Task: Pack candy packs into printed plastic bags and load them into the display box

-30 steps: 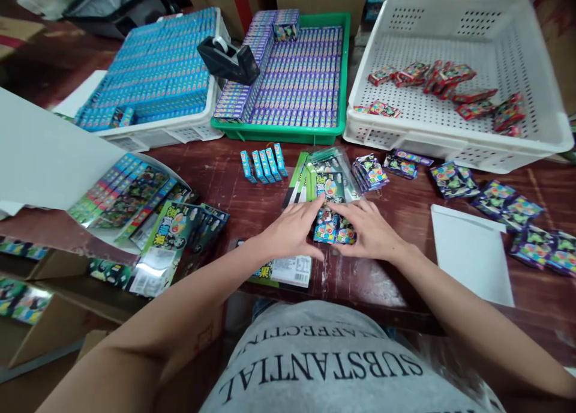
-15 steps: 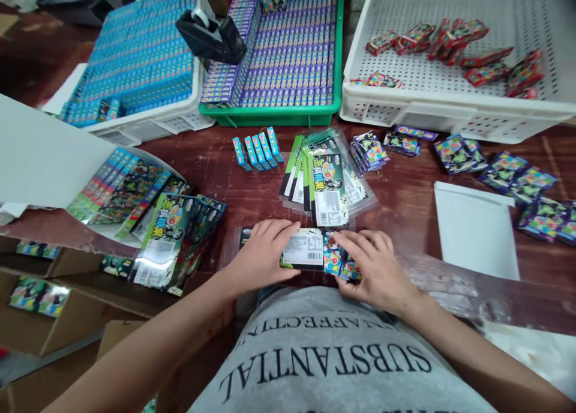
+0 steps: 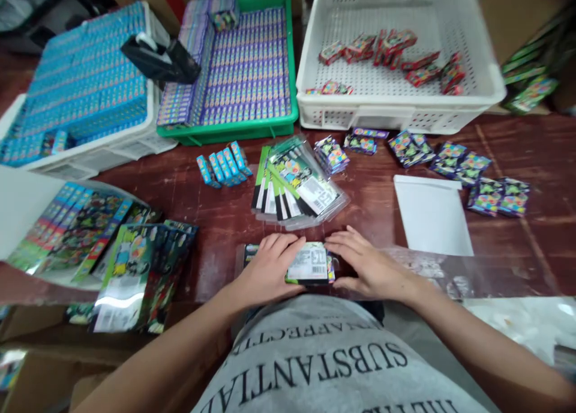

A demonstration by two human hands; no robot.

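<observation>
A flat clear bag with a green and black printed card lies at the table's front edge, close to my shirt. My left hand is closed over its left part, thumb and fingers pressing on it. At the bag's right end, my right hand curves its fingers round the upper corner, with the thumb by the lower one. A thin strip of small colourful boxes shows between them; the rest is covered by the card. Beyond my hands lies a fanned stack of similar carded bags.
Several blue boxes stand left of the stack; purple packs lie to its right near a white box lid. Behind are a green crate, a white crate and a black tape dispenser. More carded bags lie left.
The small boxes, earlier sticking out of the bag's right end under my right hand, are now mostly inside. My view has shifted, moving the crates leftward in the picture.
</observation>
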